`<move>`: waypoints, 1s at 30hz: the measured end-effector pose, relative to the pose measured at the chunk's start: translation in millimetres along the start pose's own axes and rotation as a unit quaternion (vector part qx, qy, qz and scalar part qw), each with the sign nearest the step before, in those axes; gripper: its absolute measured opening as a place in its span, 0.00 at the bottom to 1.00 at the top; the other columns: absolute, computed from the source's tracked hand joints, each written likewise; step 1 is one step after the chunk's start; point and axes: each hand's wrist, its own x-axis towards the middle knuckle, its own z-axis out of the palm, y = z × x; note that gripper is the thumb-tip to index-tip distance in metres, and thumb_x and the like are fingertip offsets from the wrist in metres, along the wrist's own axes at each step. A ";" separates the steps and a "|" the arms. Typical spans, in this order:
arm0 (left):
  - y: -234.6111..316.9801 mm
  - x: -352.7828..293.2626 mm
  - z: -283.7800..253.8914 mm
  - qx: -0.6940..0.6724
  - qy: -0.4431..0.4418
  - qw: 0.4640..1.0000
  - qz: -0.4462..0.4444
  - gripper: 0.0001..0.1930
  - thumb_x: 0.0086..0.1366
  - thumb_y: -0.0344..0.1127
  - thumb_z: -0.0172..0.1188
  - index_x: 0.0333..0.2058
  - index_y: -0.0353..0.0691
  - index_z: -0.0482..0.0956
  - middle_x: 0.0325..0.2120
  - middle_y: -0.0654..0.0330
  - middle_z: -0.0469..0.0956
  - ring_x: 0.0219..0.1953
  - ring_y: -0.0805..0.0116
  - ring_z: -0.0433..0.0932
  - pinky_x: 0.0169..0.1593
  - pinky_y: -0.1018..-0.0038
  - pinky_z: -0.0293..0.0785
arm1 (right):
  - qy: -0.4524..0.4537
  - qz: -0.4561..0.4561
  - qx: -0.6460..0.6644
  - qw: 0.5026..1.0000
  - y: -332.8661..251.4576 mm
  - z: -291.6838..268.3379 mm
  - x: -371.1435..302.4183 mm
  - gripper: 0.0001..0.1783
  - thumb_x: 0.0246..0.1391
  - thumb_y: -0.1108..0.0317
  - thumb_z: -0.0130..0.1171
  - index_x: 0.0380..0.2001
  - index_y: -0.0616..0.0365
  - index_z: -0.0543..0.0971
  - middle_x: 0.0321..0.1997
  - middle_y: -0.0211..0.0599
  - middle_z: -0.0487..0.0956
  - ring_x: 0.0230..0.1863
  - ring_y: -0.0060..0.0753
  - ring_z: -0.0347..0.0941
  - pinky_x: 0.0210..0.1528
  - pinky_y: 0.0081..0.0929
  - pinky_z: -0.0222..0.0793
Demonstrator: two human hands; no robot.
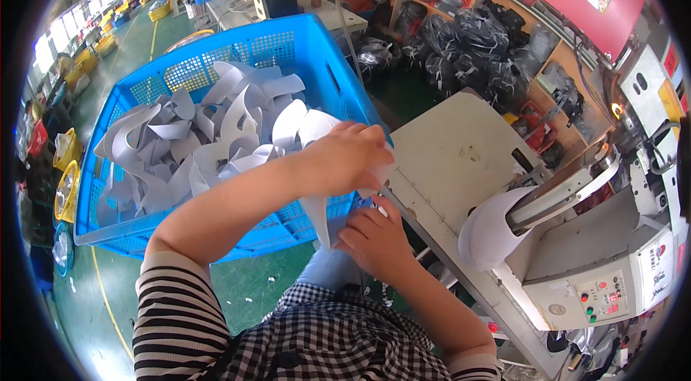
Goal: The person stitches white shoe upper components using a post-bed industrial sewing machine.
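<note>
A large blue plastic basket is heaped with white curved pieces of thin sheet material, bent and tangled together. Over its right front corner my left hand is closed on a white curved piece, whose tapered end hangs below my wrist. Just beneath, my right hand has its fingers bent in against the same piece, and its thumb lies by the lower end. My fingers hide the upper part of the piece. Another white curved piece sits around the metal arm of a machine on the right.
A pale worktable stands right of the basket, its edge close to my right forearm. The machine's control panel has coloured buttons. Black plastic bags fill shelves behind. Yellow baskets line the green floor at left.
</note>
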 end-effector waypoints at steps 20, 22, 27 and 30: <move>49.1 -1.5 -20.3 0.140 -0.122 0.981 0.051 0.22 0.39 0.34 0.66 0.37 0.42 0.71 0.40 0.57 0.68 0.47 0.54 0.65 0.53 0.60 0.58 | -0.021 -0.057 0.106 0.993 -16.4 -75.2 -13.3 0.09 0.33 0.69 0.60 0.23 0.48 0.75 0.24 0.24 0.68 0.31 0.29 0.67 0.48 0.34 0.62; 45.4 -6.9 -12.9 0.152 -0.063 0.982 0.089 0.18 0.43 0.30 0.62 0.36 0.41 0.71 0.40 0.57 0.69 0.47 0.57 0.67 0.50 0.63 0.64 | -0.022 -0.052 0.112 0.992 -18.8 -74.2 -14.7 0.09 0.32 0.70 0.60 0.23 0.47 0.75 0.25 0.24 0.68 0.32 0.28 0.67 0.48 0.33 0.62; 16.4 -21.2 -22.6 -0.203 0.094 0.975 -0.010 0.07 0.49 0.27 0.59 0.30 0.37 0.76 0.30 0.58 0.75 0.32 0.70 0.76 0.34 0.75 0.73 | 0.017 -0.029 0.111 0.993 -19.6 -68.8 -27.3 0.09 0.32 0.71 0.59 0.23 0.48 0.74 0.26 0.24 0.68 0.34 0.29 0.67 0.47 0.34 0.63; 11.5 -23.3 -21.3 -0.399 0.151 0.877 -0.222 0.07 0.56 0.32 0.58 0.31 0.34 0.75 0.26 0.60 0.75 0.27 0.75 0.75 0.33 0.77 0.72 | 0.089 -0.025 0.195 0.976 -20.4 -66.5 -30.6 0.09 0.32 0.72 0.59 0.23 0.50 0.74 0.25 0.26 0.68 0.32 0.32 0.68 0.47 0.37 0.63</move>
